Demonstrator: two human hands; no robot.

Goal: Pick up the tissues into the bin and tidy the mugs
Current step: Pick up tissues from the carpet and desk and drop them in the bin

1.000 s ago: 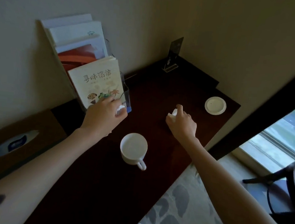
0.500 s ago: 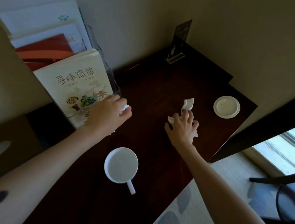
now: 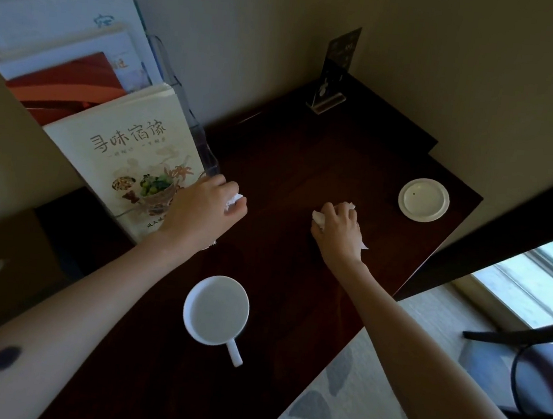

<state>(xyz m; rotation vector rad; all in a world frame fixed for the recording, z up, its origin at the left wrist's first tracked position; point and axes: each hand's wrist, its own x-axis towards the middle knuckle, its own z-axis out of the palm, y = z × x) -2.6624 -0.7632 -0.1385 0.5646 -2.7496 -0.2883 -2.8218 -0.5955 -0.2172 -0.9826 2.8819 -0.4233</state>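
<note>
A crumpled tissue (image 3: 234, 200) is clenched in the left hand (image 3: 199, 212); another tissue (image 3: 319, 218) is gripped by the right hand (image 3: 339, 232) on the dark table (image 3: 307, 164), beyond the white mug (image 3: 216, 310).

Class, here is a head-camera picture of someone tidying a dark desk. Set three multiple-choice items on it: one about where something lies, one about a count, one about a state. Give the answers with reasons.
1. Where is the round white lid?
A. On the mug
B. Near the desk's far right corner
C. In the brochure rack

2. How many mugs are in view?
A. One
B. Two
C. Three

3. What is the right hand doing?
A. Lifting the mug by its handle
B. Resting flat and empty
C. Closing on a white tissue

Answers
1. B: the lid lies alone on the dark desk, apart from the white mug.
2. A: only one mug stands between the forearms.
3. C: the crumpled tissue shows past the curled fingers; the left hand also grips a tissue.
</note>
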